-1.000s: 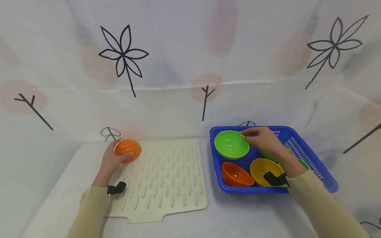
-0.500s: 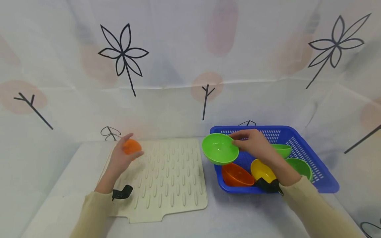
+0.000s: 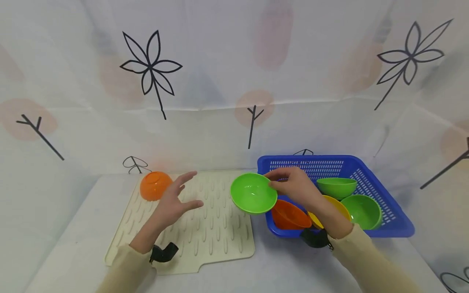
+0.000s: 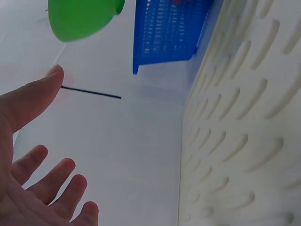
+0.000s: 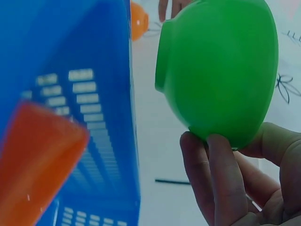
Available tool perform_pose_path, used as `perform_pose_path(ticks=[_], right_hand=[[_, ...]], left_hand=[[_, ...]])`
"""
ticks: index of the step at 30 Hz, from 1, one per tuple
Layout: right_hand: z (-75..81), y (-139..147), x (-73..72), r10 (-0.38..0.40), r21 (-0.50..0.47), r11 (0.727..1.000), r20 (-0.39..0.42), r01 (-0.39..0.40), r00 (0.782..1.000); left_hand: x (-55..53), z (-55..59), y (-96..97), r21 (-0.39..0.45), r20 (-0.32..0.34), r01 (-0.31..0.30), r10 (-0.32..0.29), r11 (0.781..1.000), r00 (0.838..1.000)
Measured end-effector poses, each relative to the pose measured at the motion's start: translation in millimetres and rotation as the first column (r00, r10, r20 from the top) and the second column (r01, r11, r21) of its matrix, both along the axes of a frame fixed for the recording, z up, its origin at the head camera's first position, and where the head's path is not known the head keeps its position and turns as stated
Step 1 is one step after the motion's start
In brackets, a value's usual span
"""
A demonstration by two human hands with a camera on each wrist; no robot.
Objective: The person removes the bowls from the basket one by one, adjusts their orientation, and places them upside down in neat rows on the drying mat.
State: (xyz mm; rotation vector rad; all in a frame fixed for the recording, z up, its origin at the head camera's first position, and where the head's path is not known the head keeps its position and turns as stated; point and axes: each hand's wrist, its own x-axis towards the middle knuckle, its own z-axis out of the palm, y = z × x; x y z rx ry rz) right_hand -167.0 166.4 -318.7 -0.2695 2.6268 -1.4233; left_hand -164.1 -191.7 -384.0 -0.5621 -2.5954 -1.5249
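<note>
A bright green bowl is pinched at its right rim by my right hand, between the basket and the mat. In the right wrist view the same green bowl shows its outside and foot, with the thumb and fingers on its edge. My left hand is over the ribbed cream drying mat, thumb and fingers spread and holding nothing. The left wrist view shows the spread left hand below the green bowl. Upside down at the mat's far left corner sits an orange bowl.
A blue plastic basket stands on the right of the table. Inside lie an orange bowl, a yellow bowl and two green bowls, one upright and one tilted. A patterned cloth hangs behind.
My left hand has let go of the orange bowl and moved right toward the middle. My right hand has carried the green bowl left, out of the basket toward the mat.
</note>
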Motion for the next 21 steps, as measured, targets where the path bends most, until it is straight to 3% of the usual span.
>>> perform_pose_path(ticks=[5, 12, 21], right_hand=[[-4.0, -12.8, 4.9, 0.013, -0.043, 0.999, 0.02, -0.012, 1.0], [-10.7, -29.5, 9.4, 0.024, -0.068, 0.997, 0.015, -0.023, 1.0], [-27.5, -49.0, 12.3, 0.002, -0.141, 0.99, 0.007, -0.001, 1.0]], left_hand=[[11.5, 2.2, 17.3, 0.065, 0.021, 0.105, -0.107, 0.992, 0.994], [21.9, 2.1, 33.9, 0.134, 0.05, 0.203, -0.211, 0.97, 0.976], [28.3, -3.6, 41.9, 0.196, 0.12, 0.248, -0.274, 0.949, 0.954]])
